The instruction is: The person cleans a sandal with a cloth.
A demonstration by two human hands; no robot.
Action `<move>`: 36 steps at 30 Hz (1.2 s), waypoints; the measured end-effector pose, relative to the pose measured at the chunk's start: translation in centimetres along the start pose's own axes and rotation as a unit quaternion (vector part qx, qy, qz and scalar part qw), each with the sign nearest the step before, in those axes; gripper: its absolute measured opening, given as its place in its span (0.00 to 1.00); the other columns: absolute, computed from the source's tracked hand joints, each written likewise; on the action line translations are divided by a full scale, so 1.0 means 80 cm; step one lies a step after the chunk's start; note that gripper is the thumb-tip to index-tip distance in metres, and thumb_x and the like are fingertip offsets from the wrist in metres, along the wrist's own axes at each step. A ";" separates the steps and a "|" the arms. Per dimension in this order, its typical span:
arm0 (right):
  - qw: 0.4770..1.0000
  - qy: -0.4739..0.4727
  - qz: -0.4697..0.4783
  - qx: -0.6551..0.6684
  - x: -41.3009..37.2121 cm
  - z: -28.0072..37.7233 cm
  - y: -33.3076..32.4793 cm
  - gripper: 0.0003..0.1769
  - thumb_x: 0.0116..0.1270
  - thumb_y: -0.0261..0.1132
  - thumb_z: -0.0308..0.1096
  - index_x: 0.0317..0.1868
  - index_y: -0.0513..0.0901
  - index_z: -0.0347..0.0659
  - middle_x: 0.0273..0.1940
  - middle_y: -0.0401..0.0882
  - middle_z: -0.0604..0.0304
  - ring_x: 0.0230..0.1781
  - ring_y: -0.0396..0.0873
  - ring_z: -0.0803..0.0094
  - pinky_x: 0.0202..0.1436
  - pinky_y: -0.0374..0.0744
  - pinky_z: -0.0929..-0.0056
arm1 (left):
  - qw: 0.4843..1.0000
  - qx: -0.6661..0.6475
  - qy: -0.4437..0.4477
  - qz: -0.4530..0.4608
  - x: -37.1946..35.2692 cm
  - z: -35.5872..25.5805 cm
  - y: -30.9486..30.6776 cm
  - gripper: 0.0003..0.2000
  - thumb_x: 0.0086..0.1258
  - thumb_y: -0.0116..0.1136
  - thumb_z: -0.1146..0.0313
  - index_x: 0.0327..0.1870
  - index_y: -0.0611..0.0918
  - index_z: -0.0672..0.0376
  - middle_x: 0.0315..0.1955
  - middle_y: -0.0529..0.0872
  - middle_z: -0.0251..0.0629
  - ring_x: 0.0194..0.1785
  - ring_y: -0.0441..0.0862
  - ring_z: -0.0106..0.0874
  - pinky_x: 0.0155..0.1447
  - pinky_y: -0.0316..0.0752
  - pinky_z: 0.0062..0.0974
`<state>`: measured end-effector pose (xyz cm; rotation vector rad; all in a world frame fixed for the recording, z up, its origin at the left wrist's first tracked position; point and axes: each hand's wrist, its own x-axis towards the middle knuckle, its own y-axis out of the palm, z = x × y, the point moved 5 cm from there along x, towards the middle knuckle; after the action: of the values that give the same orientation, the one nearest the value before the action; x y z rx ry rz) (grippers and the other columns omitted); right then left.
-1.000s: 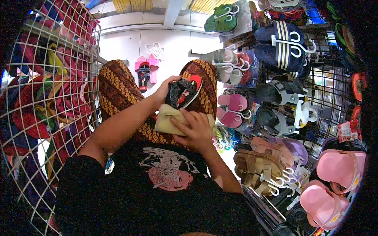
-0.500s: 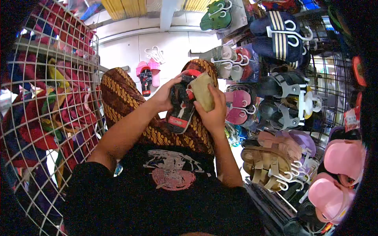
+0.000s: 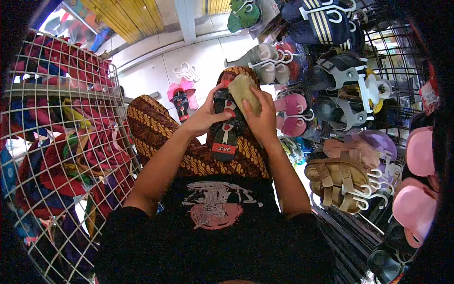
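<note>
To the far left of the left hand, a white wire-mesh basket [image 3: 71,91] is seen, filled with red and multicoloured fabric goods [image 3: 71,161]. Beyond the left hand, on the white tiled floor [image 3: 146,75], a small pair of pink and black sandals [image 3: 182,97] is noted. The left hand [image 3: 204,117] is closed around the left edge of a black child's sandal with red trim [image 3: 224,132], held upright with its red "LOVE" tag at the lower end, over the brown batik-patterned lap [image 3: 151,128]. The right hand [image 3: 262,120] is clasped on a folded pale yellow cloth [image 3: 246,92], which is pressed against the sandal's upper right part. Just right of the right hand, pink slide sandals on white hangers [image 3: 291,116] are hung on a dark wire rack [image 3: 402,71]. To its lower right, tan strappy sandals [image 3: 338,182] and pink rubber clogs [image 3: 418,208] are recorded.
</note>
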<state>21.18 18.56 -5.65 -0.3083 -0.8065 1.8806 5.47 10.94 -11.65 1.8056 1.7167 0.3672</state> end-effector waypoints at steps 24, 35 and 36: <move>0.998 0.054 0.006 0.012 -0.027 -0.007 -0.024 0.40 0.69 0.67 0.48 0.72 0.62 0.33 0.63 0.72 0.34 0.65 0.72 0.42 0.68 0.70 0.52 | 0.951 -0.287 -0.094 -0.063 -0.024 0.026 -0.018 0.37 0.77 0.40 0.36 0.72 0.68 0.61 0.67 0.75 0.51 0.68 0.75 0.48 0.72 0.68 0.51; 0.970 -0.015 0.096 -0.222 -0.096 0.011 -0.040 0.40 0.62 0.72 0.44 0.75 0.67 0.62 0.61 0.71 0.42 0.57 0.74 0.43 0.60 0.74 0.47 | 0.972 -0.043 -0.225 -0.041 -0.054 -0.023 0.046 0.52 0.61 0.33 0.18 0.71 0.71 0.58 0.61 0.81 0.49 0.63 0.79 0.46 0.71 0.67 0.55; 0.967 0.013 0.105 -0.233 -0.098 0.018 -0.041 0.41 0.62 0.72 0.45 0.75 0.67 0.62 0.62 0.70 0.41 0.57 0.74 0.42 0.60 0.75 0.47 | 0.975 -0.104 -0.198 0.002 -0.049 -0.008 0.039 0.52 0.61 0.32 0.18 0.70 0.72 0.57 0.60 0.82 0.48 0.62 0.80 0.46 0.70 0.68 0.55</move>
<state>26.29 11.88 -3.57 -0.7330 -1.2364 1.8567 7.15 7.42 -8.44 1.6022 1.3451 0.1644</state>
